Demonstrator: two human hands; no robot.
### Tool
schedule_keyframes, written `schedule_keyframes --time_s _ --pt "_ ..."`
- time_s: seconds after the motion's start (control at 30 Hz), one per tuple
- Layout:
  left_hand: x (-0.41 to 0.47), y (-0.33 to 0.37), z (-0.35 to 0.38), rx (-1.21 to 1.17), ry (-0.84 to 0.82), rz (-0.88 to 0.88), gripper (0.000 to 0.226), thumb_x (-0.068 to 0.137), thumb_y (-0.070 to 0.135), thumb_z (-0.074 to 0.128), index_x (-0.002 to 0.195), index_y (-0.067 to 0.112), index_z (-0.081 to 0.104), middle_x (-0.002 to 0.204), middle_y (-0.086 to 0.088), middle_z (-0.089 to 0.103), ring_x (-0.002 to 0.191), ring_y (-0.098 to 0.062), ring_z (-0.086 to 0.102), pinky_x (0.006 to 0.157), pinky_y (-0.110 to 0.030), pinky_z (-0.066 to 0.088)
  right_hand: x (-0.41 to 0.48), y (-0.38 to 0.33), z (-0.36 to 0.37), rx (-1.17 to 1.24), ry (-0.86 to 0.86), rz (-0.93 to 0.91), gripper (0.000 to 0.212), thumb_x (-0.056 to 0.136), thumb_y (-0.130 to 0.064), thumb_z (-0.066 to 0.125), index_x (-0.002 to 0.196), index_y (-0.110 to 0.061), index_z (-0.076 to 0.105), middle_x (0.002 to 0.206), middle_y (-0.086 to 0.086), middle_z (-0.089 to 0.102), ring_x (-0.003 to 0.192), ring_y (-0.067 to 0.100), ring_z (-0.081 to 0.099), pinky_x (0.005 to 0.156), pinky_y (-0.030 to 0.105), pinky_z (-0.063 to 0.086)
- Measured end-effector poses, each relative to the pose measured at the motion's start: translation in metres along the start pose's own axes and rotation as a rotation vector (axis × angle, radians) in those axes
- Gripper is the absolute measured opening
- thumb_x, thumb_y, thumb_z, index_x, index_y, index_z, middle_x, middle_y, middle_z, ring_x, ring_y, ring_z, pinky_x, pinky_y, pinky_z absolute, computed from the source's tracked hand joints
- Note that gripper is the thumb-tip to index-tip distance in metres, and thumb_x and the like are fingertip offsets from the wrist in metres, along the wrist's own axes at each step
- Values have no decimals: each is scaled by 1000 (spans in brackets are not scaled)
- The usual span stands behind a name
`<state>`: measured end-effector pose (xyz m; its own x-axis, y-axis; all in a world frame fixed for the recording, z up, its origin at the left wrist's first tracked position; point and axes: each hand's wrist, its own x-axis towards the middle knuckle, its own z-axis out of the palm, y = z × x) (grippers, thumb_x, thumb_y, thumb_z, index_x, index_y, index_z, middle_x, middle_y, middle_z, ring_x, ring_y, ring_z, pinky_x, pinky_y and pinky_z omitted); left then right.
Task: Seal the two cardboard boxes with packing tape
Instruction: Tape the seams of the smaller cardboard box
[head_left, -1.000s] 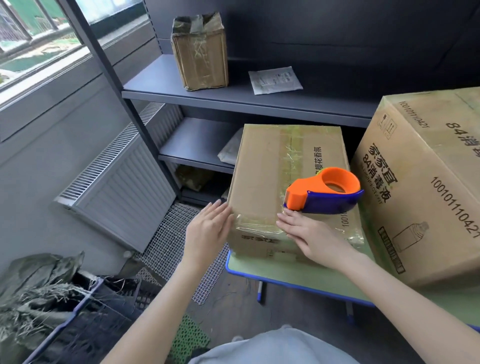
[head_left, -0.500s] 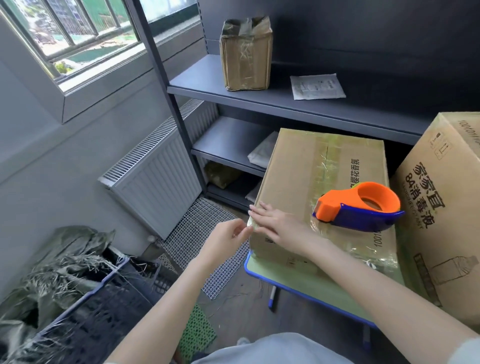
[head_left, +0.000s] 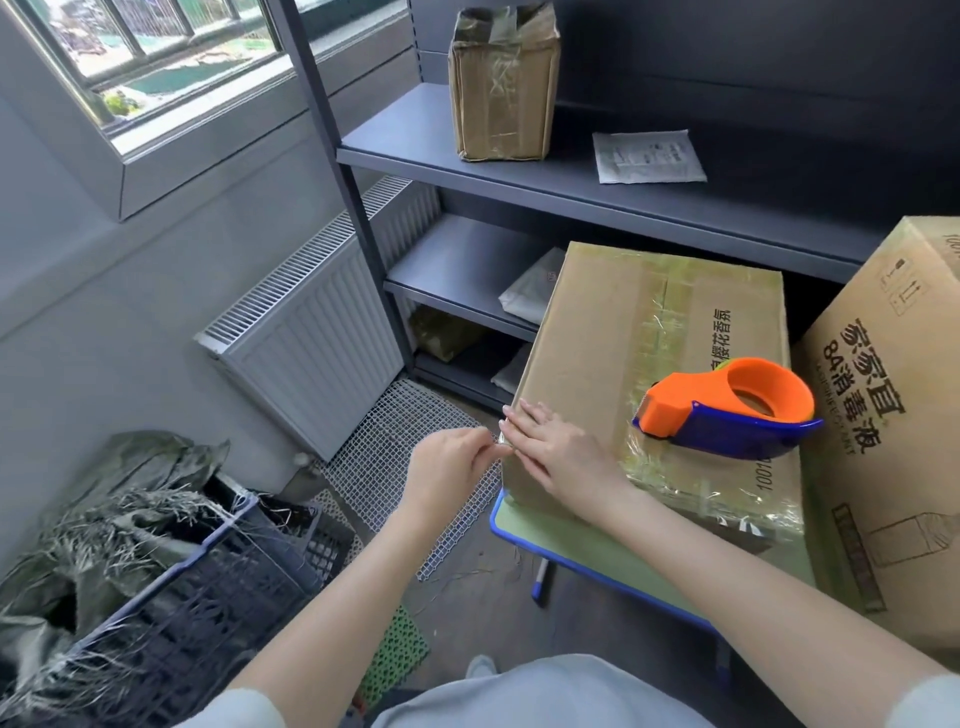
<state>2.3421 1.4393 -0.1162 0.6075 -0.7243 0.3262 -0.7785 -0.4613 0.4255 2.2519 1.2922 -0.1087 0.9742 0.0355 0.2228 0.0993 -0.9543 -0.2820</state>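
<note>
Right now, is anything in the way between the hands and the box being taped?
No, nothing visible. The right hand lies flat on the box at its near corner, and the left hand pinches tape at that same edge. The dispenser sits farther right on the box, out of the way.

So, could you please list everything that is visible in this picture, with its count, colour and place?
cardboard box: 1, brown, taped, on the table
large printed box: 1, brown, right of the cardboard box
tape dispenser: 1, orange and blue, on top of the cardboard box
table: 1, green top, blue rim
small box: 1, brown, top shelf
paper sheet: 1, white, top shelf
shelf unit: 1, dark grey, behind the table
radiator: 1, white, left wall
wire mesh: 1, white, floor
crate: 1, dark blue, bottom left
tape end: 1, clear, box's near left corner
left hand: pinches the tape end
right hand: flat on the cardboard box
</note>
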Motion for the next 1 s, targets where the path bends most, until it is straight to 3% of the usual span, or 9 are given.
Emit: schedule_keyframes --time_s 0.13,0.23,0.33,0.4,0.5,0.6,0.77,0.9,1.0 --pt "9 -3 0 131 74 201 31 74 24 77 59 5 58 52 -3 55 45 -20 54 42 -28 46 -1 0 -1 -37 5 -26 37 81 -3 67 118 -1 63 125 16 59 114 36 57 96 51 45" --pt "5 -2 6 178 114 257 27 80 25 71 66 5 62 60 -4 58 50 -20 57 46 -28 49 -1 2 -2 -10 -96 -6 40 94 -8 49 133 -3 48 141 15 41 132 34 38 113 40 20" --pt "0 -2 7 145 137 240 25 84 24 66 85 0 66 83 -9 66 69 -24 65 59 -32 55 -1 11 -8 29 -212 -20 48 100 -17 37 145 -9 24 154 8 17 144 22 11 114 22 -2" --pt "-1 2 7 114 155 252 28 78 20 73 95 -2 66 98 -12 67 86 -26 66 73 -34 56 -6 19 -15 -4 -267 -8 54 101 -26 33 148 -13 11 156 2 8 144 16 0 112 20 -4" --pt "4 11 9 80 145 351 35 81 24 70 107 1 67 110 -9 68 104 -26 64 92 -37 50 -23 30 -28 -84 -271 20 58 100 -35 30 149 -15 6 157 0 1 143 11 -5 109 16 -10" --pt "13 22 14 78 100 458 41 81 26 73 112 0 67 116 -9 67 114 -27 60 98 -42 47 -43 35 -37 -118 -289 37 58 101 -37 28 149 -15 5 156 -2 -1 141 7 -8 103 9 -20" --pt "24 39 22 89 68 579 39 78 22 75 109 0 69 113 -10 68 110 -29 62 92 -48 50 -64 44 -45 -45 -303 119 54 101 -35 27 148 -15 10 156 -5 2 141 6 -6 105 9 -16" --pt "24 38 29 121 137 666 36 71 21 80 99 -1 72 105 -10 71 100 -25 67 80 -41 56 -71 48 -45 -11 -288 127 52 101 -32 29 148 -18 13 154 -9 3 141 6 -4 103 6 -16" --pt "21 35 35 133 137 693 34 76 21 75 103 0 72 108 -10 70 102 -23 66 81 -39 56 -72 46 -42 -8 -253 131 51 101 -27 34 147 -18 16 153 -9 7 143 11 1 107 9 -12"
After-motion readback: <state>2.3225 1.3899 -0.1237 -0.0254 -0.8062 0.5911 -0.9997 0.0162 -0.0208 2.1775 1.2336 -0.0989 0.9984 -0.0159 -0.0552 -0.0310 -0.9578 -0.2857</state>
